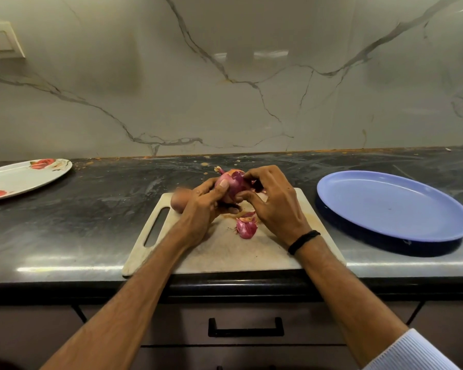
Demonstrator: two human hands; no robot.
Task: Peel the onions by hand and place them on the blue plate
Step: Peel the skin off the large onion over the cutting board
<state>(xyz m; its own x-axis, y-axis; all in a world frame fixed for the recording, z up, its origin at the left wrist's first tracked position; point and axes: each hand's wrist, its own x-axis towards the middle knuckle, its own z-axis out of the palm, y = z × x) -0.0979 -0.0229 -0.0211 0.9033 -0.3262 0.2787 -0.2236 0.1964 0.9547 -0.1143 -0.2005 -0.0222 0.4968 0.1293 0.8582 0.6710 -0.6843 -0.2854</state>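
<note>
Hands together above cutting board (225,252): left hand (206,206) grips red onion (234,182), right hand (274,201) pinches its skin. Peel scraps (246,225) lie below. Blue plate (393,206) right, bare.

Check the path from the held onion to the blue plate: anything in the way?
Nothing visible. The left hand and right hand grip the onion over the cutting board. The blue plate sits to the right, with only counter between. The peel scraps lie under the hands, off that path.
</note>
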